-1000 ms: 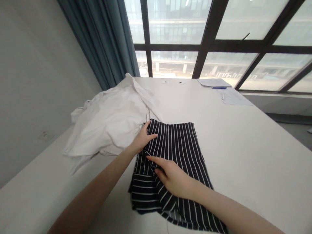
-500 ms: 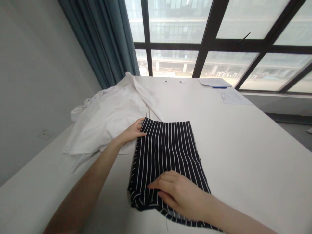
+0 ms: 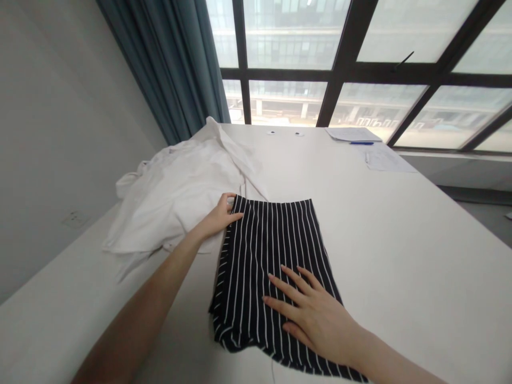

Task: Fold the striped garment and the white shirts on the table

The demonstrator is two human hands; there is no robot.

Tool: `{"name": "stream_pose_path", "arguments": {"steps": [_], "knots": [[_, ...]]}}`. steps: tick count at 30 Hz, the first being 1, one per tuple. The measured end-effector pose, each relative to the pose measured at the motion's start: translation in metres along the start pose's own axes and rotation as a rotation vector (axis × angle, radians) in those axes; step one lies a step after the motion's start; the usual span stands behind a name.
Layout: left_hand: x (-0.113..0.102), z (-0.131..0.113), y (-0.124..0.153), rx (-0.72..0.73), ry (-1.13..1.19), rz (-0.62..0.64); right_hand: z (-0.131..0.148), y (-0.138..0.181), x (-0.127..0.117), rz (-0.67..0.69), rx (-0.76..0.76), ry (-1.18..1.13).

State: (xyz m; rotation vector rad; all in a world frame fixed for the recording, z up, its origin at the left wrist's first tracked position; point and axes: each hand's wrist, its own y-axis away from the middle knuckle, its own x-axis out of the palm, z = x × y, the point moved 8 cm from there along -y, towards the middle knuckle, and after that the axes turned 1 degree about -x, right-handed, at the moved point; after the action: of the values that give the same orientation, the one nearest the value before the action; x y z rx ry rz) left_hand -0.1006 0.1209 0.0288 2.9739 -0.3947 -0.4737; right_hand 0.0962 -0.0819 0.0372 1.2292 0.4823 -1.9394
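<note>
Item one: striped garment (image 3: 272,240), black with white lines, lying on the counter (image 3: 392,240) in front of us. Its top edge is fairly straight; its left margin shows a strip where the lines run crosswise; its lower left corner is bunched and its lower edge wavy.

Item two: left hand (image 3: 217,218), at the upper left corner, thumb over the cloth and fingers about the edge, gripping it. We judge this a sound anchor, best held lightly so that the corner neither puckers nor creeps.

Item three: right hand (image 3: 316,317), fingers spread, grasping nothing, laid over the lower right part of the cloth. For smoothing, we favour a flat palm and even, gentle pressure, stroking away from the anchored corner and along the lines; hard pressing could drag the upper layer askew. The bunched corner, in our judgement, merits separate attention: ease it outward with the fingertips, then match the edges.

Item four: white garment (image 3: 180,200), heaped just beyond the left forearm. We advise clearance here, lest its folds catch.

Item five: blue pen (image 3: 362,143) beside papers (image 3: 352,134), far end, well apart from our work.
</note>
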Motion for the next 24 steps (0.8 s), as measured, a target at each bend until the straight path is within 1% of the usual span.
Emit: {"name": "stream_pose_path", "arguments": {"steps": [3,5,6,8,10,12,13,14,15,17,20,24], "knots": [[-0.004,0.002,-0.006,0.059,-0.013,-0.107,-0.002,0.0,-0.01,0.016,-0.008,-0.114],[-0.006,0.003,-0.009,0.099,-0.114,-0.144,-0.013,-0.001,-0.025,-0.052,0.015,-0.203],[-0.007,0.001,-0.009,0.13,-0.2,-0.169,-0.024,-0.001,-0.036,-0.124,0.041,-0.232],[-0.01,-0.006,-0.009,0.216,-0.396,-0.244,-0.057,-0.001,-0.062,-0.329,0.108,-0.243],[-0.01,-0.013,-0.007,0.299,-0.535,-0.322,-0.097,-0.001,-0.086,-0.557,0.172,-0.221],[-0.009,-0.015,-0.005,0.337,-0.605,-0.366,-0.143,-0.004,-0.102,-0.718,0.27,-0.204],[-0.007,-0.014,-0.005,0.336,-0.625,-0.377,-0.166,-0.007,-0.105,-0.773,0.334,-0.219],[-0.006,-0.012,-0.005,0.327,-0.643,-0.385,-0.188,-0.012,-0.107,-0.799,0.391,-0.255],[-0.005,-0.011,-0.005,0.317,-0.659,-0.389,-0.203,-0.019,-0.107,-0.808,0.409,-0.27],[-0.001,-0.007,-0.005,0.298,-0.682,-0.389,-0.222,-0.034,-0.107,-0.795,0.404,-0.303],[0.003,-0.005,-0.004,0.27,-0.69,-0.374,-0.226,-0.051,-0.105,-0.756,0.342,-0.359],[0.005,-0.005,-0.002,0.245,-0.701,-0.373,-0.218,-0.053,-0.107,-0.748,0.295,-0.432]]}}
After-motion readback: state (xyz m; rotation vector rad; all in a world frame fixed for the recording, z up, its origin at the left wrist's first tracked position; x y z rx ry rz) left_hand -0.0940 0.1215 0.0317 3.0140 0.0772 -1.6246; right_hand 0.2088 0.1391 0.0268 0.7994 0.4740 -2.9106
